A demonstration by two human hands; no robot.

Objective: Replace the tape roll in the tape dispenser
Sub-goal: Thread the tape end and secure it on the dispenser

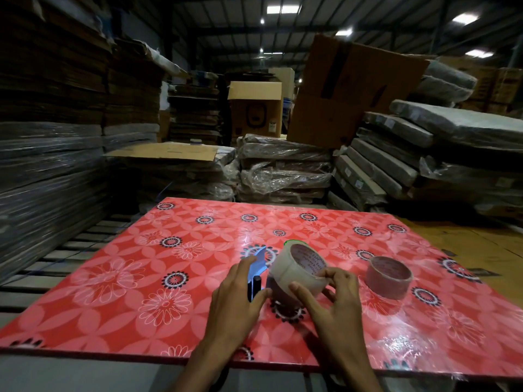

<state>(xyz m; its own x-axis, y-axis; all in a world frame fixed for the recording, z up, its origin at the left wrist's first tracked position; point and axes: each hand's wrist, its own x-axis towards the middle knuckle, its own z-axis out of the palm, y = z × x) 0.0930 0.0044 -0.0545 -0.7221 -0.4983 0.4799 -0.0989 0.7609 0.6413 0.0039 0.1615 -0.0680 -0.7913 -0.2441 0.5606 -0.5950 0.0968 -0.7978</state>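
A blue tape dispenser (258,264) with a black roller stands on the red flowered table (119,273), near the front middle. My left hand (240,295) holds it from the left side. A full, pale tape roll (294,271) sits tilted against the dispenser, its printed core facing up. My right hand (331,295) grips this roll, thumb on the outer face and fingertips at the core's rim. A second, thinner brown tape roll (389,274) lies flat on the table to the right, apart from both hands.
Plastic-wrapped bundles (283,171) are stacked just beyond the table's far edge. Tall stacks of flat cardboard (51,137) rise on the left, over a slatted pallet (56,267). Cardboard boxes (348,91) stand at the back.
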